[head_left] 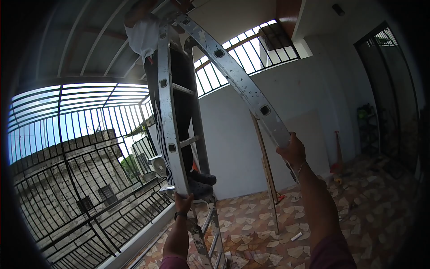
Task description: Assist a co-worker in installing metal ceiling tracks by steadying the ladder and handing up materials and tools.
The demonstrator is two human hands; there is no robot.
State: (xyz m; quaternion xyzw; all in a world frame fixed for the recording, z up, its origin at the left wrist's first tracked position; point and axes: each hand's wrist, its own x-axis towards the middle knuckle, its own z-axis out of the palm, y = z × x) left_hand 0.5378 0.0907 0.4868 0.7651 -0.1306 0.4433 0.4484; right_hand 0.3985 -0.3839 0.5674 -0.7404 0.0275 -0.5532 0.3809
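Note:
A paint-spattered aluminium folding ladder [165,105] stands in front of me with its two sides spread at the top. My left hand [182,204] is closed round the rail of its left side, just below a person's dark shoes [201,181]. Higher and to the right, my right hand [293,151] grips the lower part of the other side's rail [244,89]. On the ladder stands another person in a white shirt [145,36] and dark striped trousers; their hands are hard to make out near the ceiling.
Black window bars [60,134] run along the left, with a block wall outside. Behind the ladder, a wooden plank [265,161] leans upright against the pale wall [286,107]. A reddish long-handled tool [338,154] stands farther right. A small white piece [296,236] lies on the patterned floor [251,240].

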